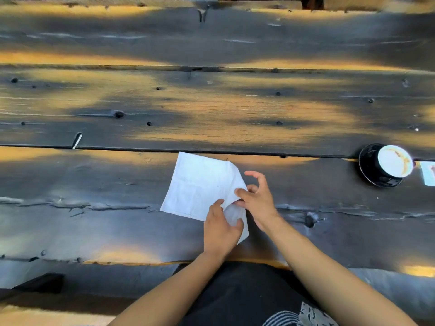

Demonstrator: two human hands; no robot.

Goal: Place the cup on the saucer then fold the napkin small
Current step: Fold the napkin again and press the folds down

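Observation:
A white napkin [197, 184] lies on the dark plank table [211, 109] close to its near edge, with its right side lifted and curled over. My left hand [220, 229] pinches the napkin's near right corner. My right hand [255, 197] grips the raised right edge between thumb and fingers. At the far right a black cup [390, 162] with a white, coffee-stained inside stands on a black saucer [367, 170], well apart from both hands.
A small pale packet [428, 172] lies just right of the saucer at the frame's edge. The table's near edge [141, 263] runs below the hands, with a bench board beneath it. Gaps run between the planks.

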